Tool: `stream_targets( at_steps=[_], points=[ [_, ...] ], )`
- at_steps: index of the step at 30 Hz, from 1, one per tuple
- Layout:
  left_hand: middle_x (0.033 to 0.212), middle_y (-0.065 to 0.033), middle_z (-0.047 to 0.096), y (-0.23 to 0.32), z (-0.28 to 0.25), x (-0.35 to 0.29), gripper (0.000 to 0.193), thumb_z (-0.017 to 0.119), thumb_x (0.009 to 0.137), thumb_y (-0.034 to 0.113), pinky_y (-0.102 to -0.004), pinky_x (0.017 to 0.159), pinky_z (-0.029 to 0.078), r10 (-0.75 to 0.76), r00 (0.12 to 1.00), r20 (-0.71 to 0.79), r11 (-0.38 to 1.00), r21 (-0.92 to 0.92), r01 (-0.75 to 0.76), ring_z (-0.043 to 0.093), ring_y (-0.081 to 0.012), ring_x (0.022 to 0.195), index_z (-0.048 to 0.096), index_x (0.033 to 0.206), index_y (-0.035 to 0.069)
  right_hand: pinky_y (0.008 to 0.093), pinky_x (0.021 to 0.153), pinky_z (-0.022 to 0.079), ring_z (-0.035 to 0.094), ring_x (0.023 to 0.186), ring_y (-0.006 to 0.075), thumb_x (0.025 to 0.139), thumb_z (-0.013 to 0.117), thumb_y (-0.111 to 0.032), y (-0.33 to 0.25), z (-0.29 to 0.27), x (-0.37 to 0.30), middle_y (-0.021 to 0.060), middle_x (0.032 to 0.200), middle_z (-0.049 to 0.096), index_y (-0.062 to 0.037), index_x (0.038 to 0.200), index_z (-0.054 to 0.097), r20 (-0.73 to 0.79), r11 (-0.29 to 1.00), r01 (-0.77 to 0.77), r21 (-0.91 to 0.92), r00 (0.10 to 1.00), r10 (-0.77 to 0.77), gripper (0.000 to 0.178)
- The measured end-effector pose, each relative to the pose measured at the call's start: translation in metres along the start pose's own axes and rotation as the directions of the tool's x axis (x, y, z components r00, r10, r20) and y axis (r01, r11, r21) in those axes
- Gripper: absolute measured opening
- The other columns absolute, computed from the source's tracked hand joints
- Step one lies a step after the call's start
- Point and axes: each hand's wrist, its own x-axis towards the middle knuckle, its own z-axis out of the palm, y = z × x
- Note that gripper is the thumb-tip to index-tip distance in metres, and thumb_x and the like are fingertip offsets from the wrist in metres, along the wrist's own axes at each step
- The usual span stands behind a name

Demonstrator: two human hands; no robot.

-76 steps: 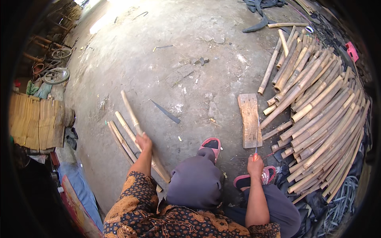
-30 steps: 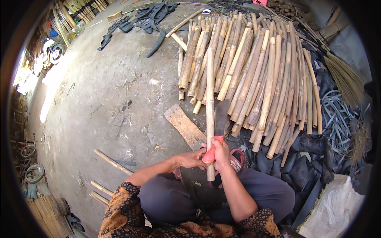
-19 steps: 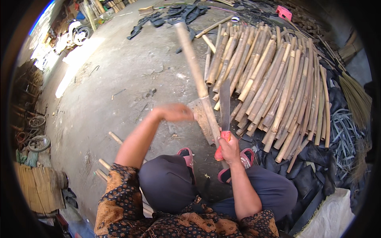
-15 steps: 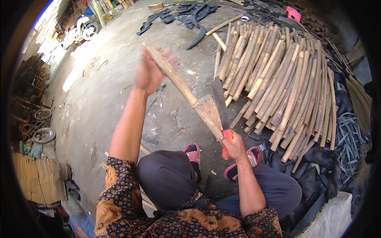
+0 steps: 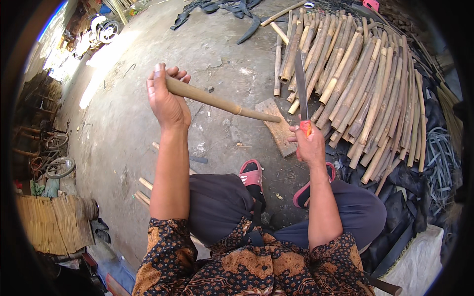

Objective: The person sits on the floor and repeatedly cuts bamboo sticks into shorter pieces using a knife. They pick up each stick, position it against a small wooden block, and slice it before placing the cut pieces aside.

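Fingers and thumb of the left hand (image 5: 169,104) wrap one end of a bamboo pole (image 5: 215,100), held crosswise in front of the person. Its other end juts free, near the right hand (image 5: 312,143), which is curled around the red handle of a long knife (image 5: 302,96), a finger or two loose, the blade pointing away. Past the pole's free end, a wooden board (image 5: 282,138) lies on the floor ahead of pink sandals (image 5: 252,173). To the right spreads a large pile of cut bamboo (image 5: 355,93), with grey strips (image 5: 439,163) beside it. At lower right is a white sack (image 5: 419,256), its contents hidden from view. At far left stand tan slats (image 5: 54,222), stacked closely together
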Motion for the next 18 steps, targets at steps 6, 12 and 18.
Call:
stream_targets(
  at_steps=[6, 12, 18],
  points=[
    [0.109, -0.0146, 0.062, 0.008, -0.006, -0.002, 0.038, 0.056, 0.105, 0.035, -0.0472, 0.095, 0.053, 0.123, 0.991, 0.057, 0.989, -0.084, -0.118, 0.064, -0.0279, 0.102, 0.055, 0.121, 0.001, 0.0388, 0.065, 0.054, 0.073, 0.077, 0.0295, 0.096, 0.063, -0.023, 0.003, 0.020, -0.017, 0.0197, 0.088, 0.073, -0.0008, 0.122, 0.065, -0.080, 0.910, 0.088, -0.405, 0.988, -0.131, 0.034],
    [0.105, -0.0131, 0.064, 0.016, 0.003, -0.018, 0.028, 0.057, 0.106, 0.025, -0.0423, 0.094, 0.054, 0.043, 0.994, 0.098, 0.998, 0.045, -0.047, 0.065, -0.0252, 0.100, 0.056, 0.118, 0.000, 0.0459, 0.068, 0.054, 0.071, 0.077, 0.0389, 0.094, 0.067, -0.031, -0.007, 0.059, -0.040, 0.0241, 0.085, 0.071, -0.0008, 0.106, 0.066, -0.004, 0.899, 0.049, -0.434, 0.998, -0.057, 0.033],
    [0.075, -0.0027, 0.050, 0.015, 0.026, -0.057, 0.025, 0.054, 0.109, 0.029, -0.0384, 0.082, 0.050, 0.041, 0.985, 0.170, 0.999, -0.023, -0.038, 0.050, -0.0165, 0.069, 0.052, 0.096, 0.007, 0.0481, 0.066, 0.053, 0.072, 0.078, 0.0416, 0.097, 0.064, -0.032, -0.020, 0.096, -0.064, 0.0271, 0.083, 0.070, -0.0007, 0.104, 0.066, 0.158, 0.971, 0.227, -0.079, 0.964, -0.213, 0.032]
  ],
)
